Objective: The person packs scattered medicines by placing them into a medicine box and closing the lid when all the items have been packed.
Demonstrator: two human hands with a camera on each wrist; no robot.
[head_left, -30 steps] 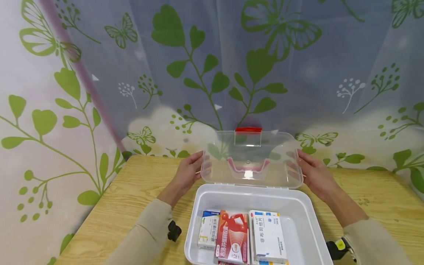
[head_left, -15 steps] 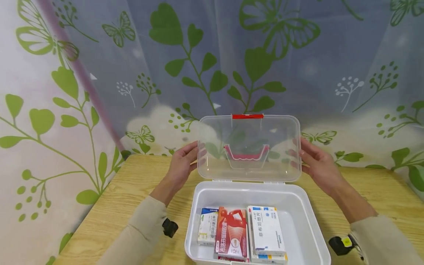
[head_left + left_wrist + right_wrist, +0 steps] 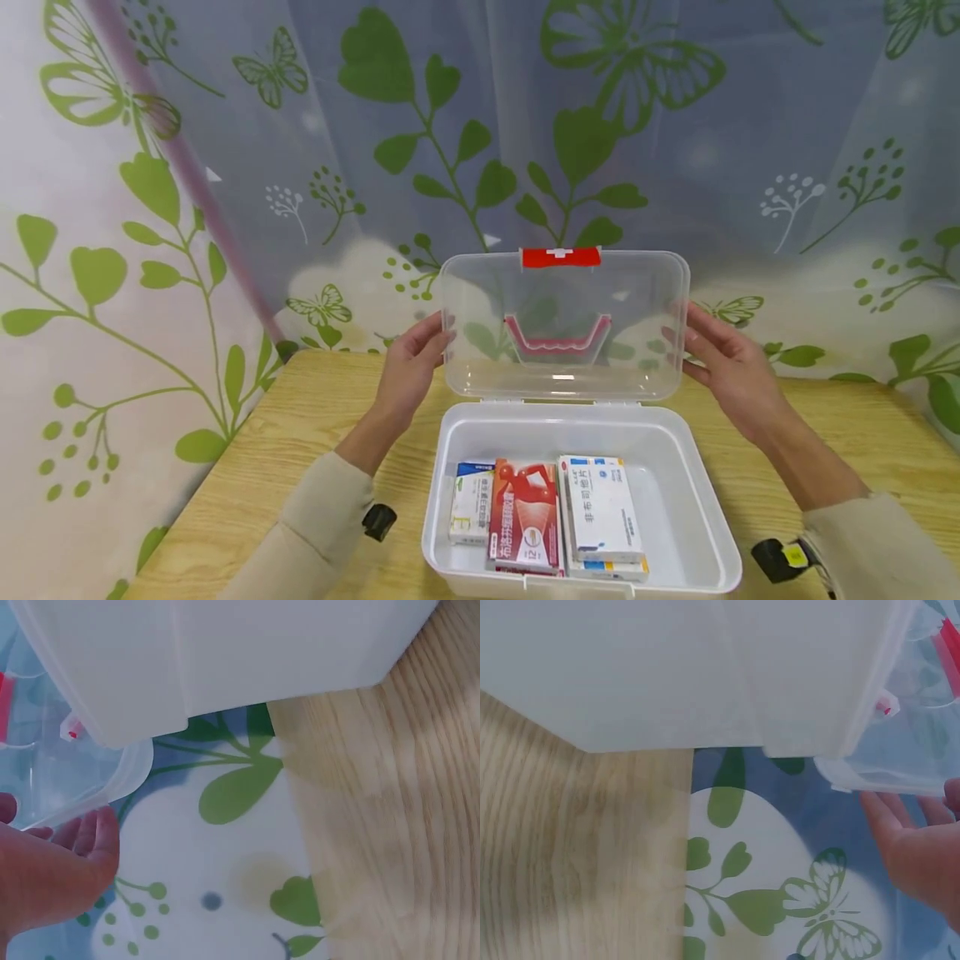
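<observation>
A white plastic medicine box (image 3: 708, 500) stands with its clear lid (image 3: 480, 367) raised upright on the rear hinges. My left hand (image 3: 408, 367) holds the lid's left edge, fingers behind it and thumb in front. On the opposite edge, my right hand (image 3: 738, 375) grips it the same way. A red latch (image 3: 561, 257) with a white cross tops the lid, and a pink handle (image 3: 558, 344) shows through it. Inside lie a red medicine carton (image 3: 525, 517), a white carton (image 3: 603, 508) stacked on another, and a smaller white-and-blue carton (image 3: 471, 504).
The box rests on a wood-grain table (image 3: 300, 433). Behind the lid hangs a curtain (image 3: 480, 167) printed with leaves and butterflies, close to the table's back edge. Another patterned curtain (image 3: 97, 350) borders the left side.
Both hands have swung the lid from tilted forward to more upright, its latch edge rising in view. The cartons stay in the same places in the box.
</observation>
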